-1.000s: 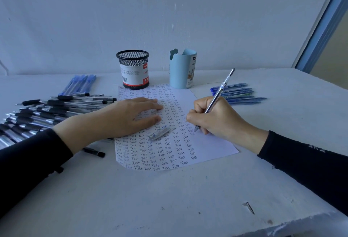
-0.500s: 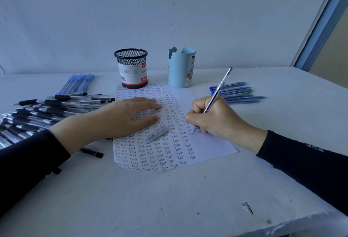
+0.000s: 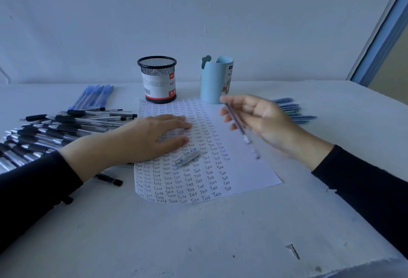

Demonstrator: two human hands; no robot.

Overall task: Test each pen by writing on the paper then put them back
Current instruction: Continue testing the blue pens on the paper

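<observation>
My left hand (image 3: 152,138) lies flat with straight fingers, pressing on the paper (image 3: 254,173). My right hand (image 3: 262,120) holds the pen (image 3: 237,124), blurred, lifted above the paper's right side.

The left hand (image 3: 154,137) lies flat on the paper (image 3: 247,169), which is covered in rows of "Test". The right hand (image 3: 267,120), blurred, pinches a slanted pen (image 3: 237,125) over the paper's bare edge. A clear pen cap (image 3: 187,158) lies just beside the left thumb. Black pens (image 3: 55,128) are heaped on the counter (image 3: 198,238).
</observation>
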